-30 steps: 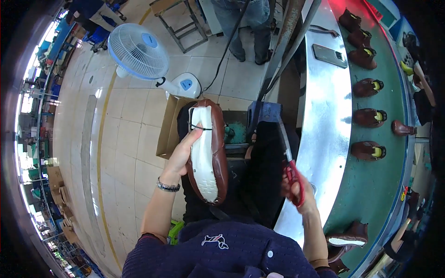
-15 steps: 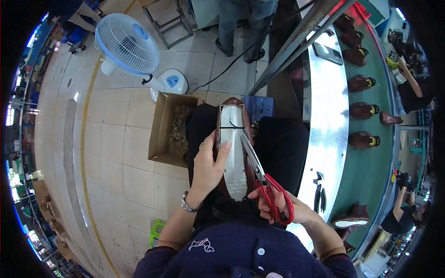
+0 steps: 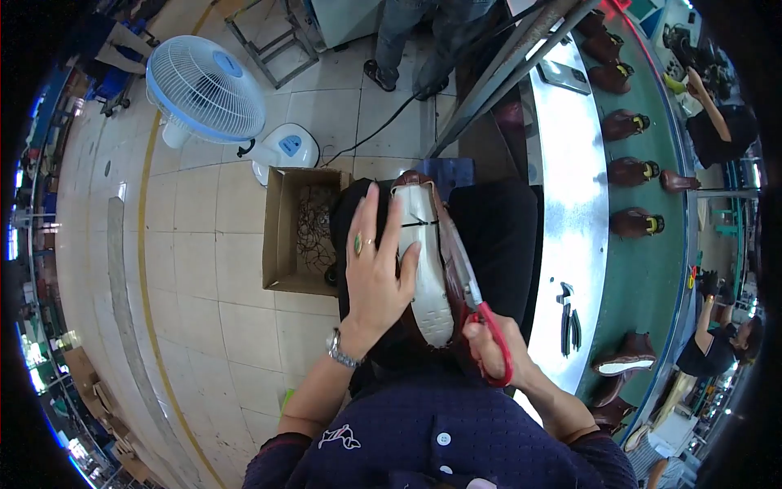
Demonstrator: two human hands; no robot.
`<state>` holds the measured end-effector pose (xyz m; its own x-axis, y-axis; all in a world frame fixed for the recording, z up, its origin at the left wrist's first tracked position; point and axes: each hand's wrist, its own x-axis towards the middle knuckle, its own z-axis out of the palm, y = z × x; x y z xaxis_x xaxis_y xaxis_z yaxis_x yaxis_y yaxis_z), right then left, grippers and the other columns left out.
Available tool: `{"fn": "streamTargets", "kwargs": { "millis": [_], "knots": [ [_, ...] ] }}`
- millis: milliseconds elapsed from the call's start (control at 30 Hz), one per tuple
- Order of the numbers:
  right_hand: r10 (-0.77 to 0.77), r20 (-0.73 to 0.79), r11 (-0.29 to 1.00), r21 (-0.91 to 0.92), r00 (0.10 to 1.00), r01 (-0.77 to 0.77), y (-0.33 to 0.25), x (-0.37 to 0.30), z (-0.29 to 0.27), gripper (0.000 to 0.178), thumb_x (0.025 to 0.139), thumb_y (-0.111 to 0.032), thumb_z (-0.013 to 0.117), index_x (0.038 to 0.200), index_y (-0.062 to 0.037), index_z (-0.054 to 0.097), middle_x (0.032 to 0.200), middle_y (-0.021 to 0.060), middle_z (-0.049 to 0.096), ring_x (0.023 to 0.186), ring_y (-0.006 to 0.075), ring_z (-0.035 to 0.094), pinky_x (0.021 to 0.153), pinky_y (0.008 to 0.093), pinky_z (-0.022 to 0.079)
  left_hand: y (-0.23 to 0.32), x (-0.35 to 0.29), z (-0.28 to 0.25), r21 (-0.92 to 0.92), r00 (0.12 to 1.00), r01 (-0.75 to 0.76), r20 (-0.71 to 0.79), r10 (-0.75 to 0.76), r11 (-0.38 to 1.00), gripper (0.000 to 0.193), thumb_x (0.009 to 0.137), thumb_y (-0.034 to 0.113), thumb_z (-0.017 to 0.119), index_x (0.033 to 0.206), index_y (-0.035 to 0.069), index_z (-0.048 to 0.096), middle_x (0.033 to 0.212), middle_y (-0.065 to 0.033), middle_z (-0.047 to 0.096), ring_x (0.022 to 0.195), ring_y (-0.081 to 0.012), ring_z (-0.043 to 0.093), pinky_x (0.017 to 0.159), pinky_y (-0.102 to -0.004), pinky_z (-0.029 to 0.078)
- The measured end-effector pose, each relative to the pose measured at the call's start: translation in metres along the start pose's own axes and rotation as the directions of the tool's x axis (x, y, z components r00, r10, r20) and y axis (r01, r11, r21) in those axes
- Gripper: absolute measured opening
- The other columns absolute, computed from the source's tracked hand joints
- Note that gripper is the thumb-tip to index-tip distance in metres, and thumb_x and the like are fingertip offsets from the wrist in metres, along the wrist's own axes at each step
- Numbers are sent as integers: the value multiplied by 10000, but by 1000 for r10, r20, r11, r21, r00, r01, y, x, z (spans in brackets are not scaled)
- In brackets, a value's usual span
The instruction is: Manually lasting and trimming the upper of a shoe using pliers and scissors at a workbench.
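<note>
A brown leather shoe lies across my lap with its pale sole facing up. A thin dark cord crosses the sole near its far end. My left hand is along the shoe's left side, fingers stretched upward and apart, its thumb over the sole. Red-handled scissors are gripped in my right hand. Their metal blades slant up along the shoe's right side, and the tips are close to the cord's right end. Whether the blades touch the cord cannot be made out.
At my left stands a cardboard box with dark cord scraps inside. A fan stands beyond it. On my right, a metal ledge holds pliers and a phone, beside a green conveyor carrying several brown shoes.
My left hand has opened from its hold on the shoe, fingers now stretched out. The scissors have swung more upright on the shoe's right side. Shoes on the conveyor have shifted.
</note>
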<state>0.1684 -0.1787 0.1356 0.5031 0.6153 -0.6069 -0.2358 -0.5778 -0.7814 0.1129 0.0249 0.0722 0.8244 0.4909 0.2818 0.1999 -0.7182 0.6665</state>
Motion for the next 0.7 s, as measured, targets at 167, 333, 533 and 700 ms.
{"fn": "streamTargets", "kwargs": {
  "millis": [167,333,533,700],
  "knots": [
    [-85,-250,990,86,965,109,13,0,-45,353,917,-383,648,924,-35,590,662,-25,546,567,59,498,517,211,385,5,13,7,183,970,-175,-137,201,967,186,823,129,717,980,29,718,1275,-99,605,1301,-331,444,1064,-476,351],
    [-224,-696,899,-418,682,-132,64,21,-113,412,849,-230,733,1159,24,636,851,136,687,731,195,657,659,295,514,6,8,-5,49,919,-193,-341,198,980,61,839,27,697,875,-6,661,912,-85,683,930,-248,650,876,-372,490],
    [-340,-733,735,-598,589,-319,137,56,-184,436,835,-177,718,1219,2,616,1064,194,667,908,313,672,826,402,516,36,3,-63,-97,817,-155,-571,72,983,82,858,-13,678,939,-26,670,939,-128,687,855,-208,639,763,-286,508],
    [-394,-756,797,-564,523,-216,171,55,-184,325,887,-128,645,1182,8,626,1090,176,638,1012,304,628,888,394,482,13,-5,-106,-50,641,-14,-767,-30,999,126,917,66,639,983,-29,687,1029,-136,651,911,-200,613,793,-284,494]
  ]
}}
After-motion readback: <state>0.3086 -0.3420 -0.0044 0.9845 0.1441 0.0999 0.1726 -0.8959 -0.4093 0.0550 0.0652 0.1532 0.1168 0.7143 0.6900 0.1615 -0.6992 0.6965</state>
